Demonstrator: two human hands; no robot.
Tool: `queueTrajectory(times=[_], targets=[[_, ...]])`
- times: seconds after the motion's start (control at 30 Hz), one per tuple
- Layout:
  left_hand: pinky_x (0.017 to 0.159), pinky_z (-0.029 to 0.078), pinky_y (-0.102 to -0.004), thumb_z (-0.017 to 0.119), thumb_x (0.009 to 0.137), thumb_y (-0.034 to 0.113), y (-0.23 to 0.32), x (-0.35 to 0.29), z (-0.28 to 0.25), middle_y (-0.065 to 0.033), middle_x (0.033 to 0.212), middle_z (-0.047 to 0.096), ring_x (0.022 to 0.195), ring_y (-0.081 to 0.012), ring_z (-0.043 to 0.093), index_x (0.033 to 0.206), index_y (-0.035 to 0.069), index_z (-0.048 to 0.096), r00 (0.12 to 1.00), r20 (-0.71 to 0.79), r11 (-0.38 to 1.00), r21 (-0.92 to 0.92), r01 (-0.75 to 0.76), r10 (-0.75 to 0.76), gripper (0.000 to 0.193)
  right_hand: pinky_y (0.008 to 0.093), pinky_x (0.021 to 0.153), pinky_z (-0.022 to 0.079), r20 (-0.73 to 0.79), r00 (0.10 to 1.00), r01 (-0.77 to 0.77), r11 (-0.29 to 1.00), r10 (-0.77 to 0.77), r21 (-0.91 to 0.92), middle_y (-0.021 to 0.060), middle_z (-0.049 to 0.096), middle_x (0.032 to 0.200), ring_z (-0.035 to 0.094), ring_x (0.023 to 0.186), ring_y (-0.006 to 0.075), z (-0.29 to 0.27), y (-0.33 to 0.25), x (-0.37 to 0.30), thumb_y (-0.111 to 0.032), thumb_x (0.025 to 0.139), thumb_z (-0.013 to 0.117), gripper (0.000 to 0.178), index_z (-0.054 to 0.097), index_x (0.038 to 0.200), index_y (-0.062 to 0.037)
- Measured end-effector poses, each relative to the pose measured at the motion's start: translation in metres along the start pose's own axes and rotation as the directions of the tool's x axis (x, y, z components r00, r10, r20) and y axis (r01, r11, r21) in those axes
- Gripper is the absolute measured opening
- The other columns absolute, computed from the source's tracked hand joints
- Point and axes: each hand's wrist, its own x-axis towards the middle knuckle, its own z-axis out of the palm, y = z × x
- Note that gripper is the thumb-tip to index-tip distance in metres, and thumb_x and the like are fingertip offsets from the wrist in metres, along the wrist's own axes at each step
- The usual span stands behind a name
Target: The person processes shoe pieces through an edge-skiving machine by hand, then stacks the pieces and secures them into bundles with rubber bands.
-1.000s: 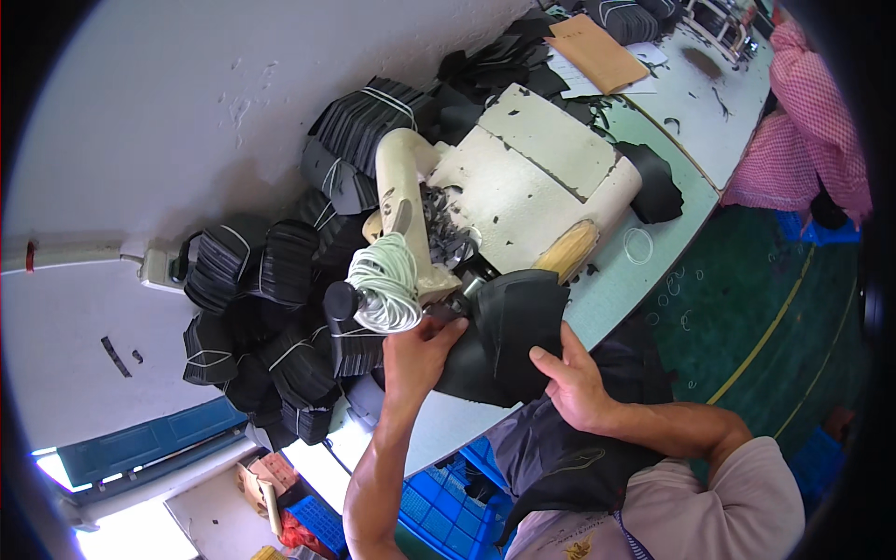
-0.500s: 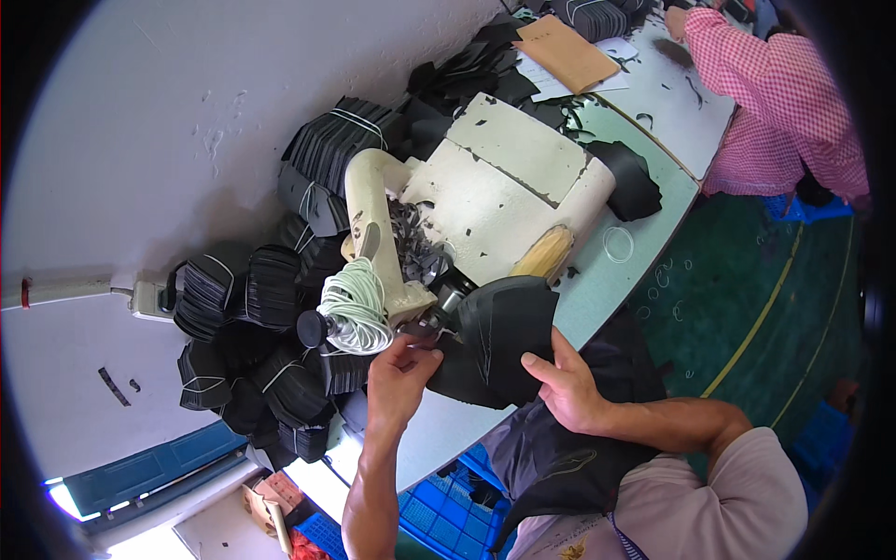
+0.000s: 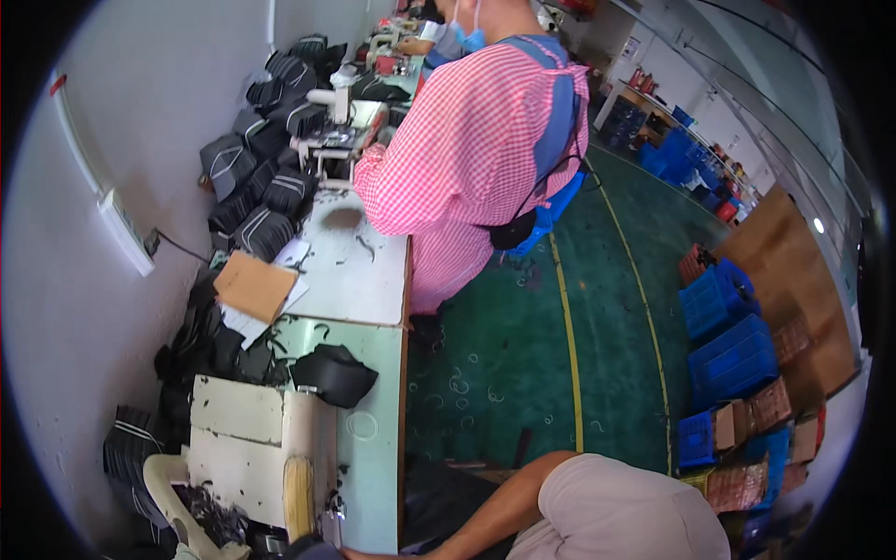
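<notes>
Only a sliver of my right hand [image 3: 362, 554] shows at the lower edge, its fingers cut off by the frame. Its forearm [image 3: 499, 509] comes in from a pale short sleeve. Beside that hand, a dark sheet piece [image 3: 313, 549] just reaches into view; whether the hand holds it is hidden. My left hand is out of the picture. A cream-coloured bench machine [image 3: 233, 457] with a curved arm and chipped paint stands by the hand, dark scraps [image 3: 210, 513] gathered in its recess. Farther up the pale green table [image 3: 369, 467] lies a loose black cut piece [image 3: 334, 375].
A co-worker [image 3: 476, 140] in a pink checked garment works at another machine [image 3: 336, 140] ahead. Tied black stacks [image 3: 229, 166] line the wall. A brown envelope [image 3: 254, 285] rests on papers. Blue crates [image 3: 733, 359] stand to the right, across the green floor [image 3: 485, 392].
The view has swung up and to the right. My left hand has left the picture, and my right hand and the black piece have dropped to the lower edge.
</notes>
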Motion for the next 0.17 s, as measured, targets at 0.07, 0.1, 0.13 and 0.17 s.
queueTrajectory(times=[0.07, 0.1, 0.13, 0.17], targets=[[0.088, 0.054, -0.0455, 0.068, 0.093, 0.014, 0.026, -0.009, 0.008, -0.0280, 0.120, 0.062, 0.104, -0.0359, 0.065, 0.134, -0.012, 0.049, 0.999, -0.030, 0.991, -0.133, 0.021, -0.025, 0.052, 0.0370, 0.106, 0.038, 0.131, 0.986, 0.145, 0.929, -0.106, -0.340, 0.0104, 0.050, 0.138, 0.043, 0.127, 0.0196, -0.010, -0.019, -0.009, -0.018, 0.098, 0.059, 0.049, 0.046, 0.141, 0.0003], [0.092, 0.053, -0.0452, 0.070, 0.092, 0.018, 0.027, -0.014, 0.005, -0.0308, 0.127, 0.058, 0.111, -0.0384, 0.063, 0.136, -0.009, 0.049, 0.997, 0.003, 0.972, -0.221, 0.076, -0.078, 0.055, 0.0398, 0.110, 0.035, 0.552, 0.803, -0.006, 0.928, 0.226, -0.372, 0.0110, 0.039, 0.149, 0.038, 0.133, 0.0232, -0.039, -0.011, 0.010, -0.022, 0.098, 0.059, 0.066, 0.027, 0.152, -0.0046], [0.096, 0.053, -0.0449, 0.072, 0.092, 0.021, 0.012, -0.021, -0.003, -0.0335, 0.134, 0.054, 0.118, -0.0408, 0.061, 0.138, -0.007, 0.049, 0.990, 0.036, 0.944, -0.298, 0.143, -0.138, 0.058, 0.0410, 0.116, 0.030, 0.192, 0.826, -0.149, 0.534, 0.530, -0.833, 0.0140, 0.038, 0.152, 0.035, 0.139, 0.0397, -0.037, -0.038, -0.004, -0.041, 0.093, 0.064, 0.083, 0.020, 0.155, -0.0086], [0.096, 0.053, -0.0449, 0.072, 0.092, 0.021, 0.012, -0.023, -0.004, -0.0335, 0.134, 0.054, 0.118, -0.0408, 0.061, 0.138, -0.007, 0.049, 0.991, 0.031, 0.946, -0.298, 0.131, -0.127, 0.058, 0.0410, 0.116, 0.030, 0.198, 0.830, -0.137, 0.535, 0.522, -0.834, 0.0140, 0.038, 0.152, 0.035, 0.139, 0.0397, -0.036, -0.039, -0.005, -0.041, 0.093, 0.064, 0.083, 0.020, 0.155, -0.0086]])
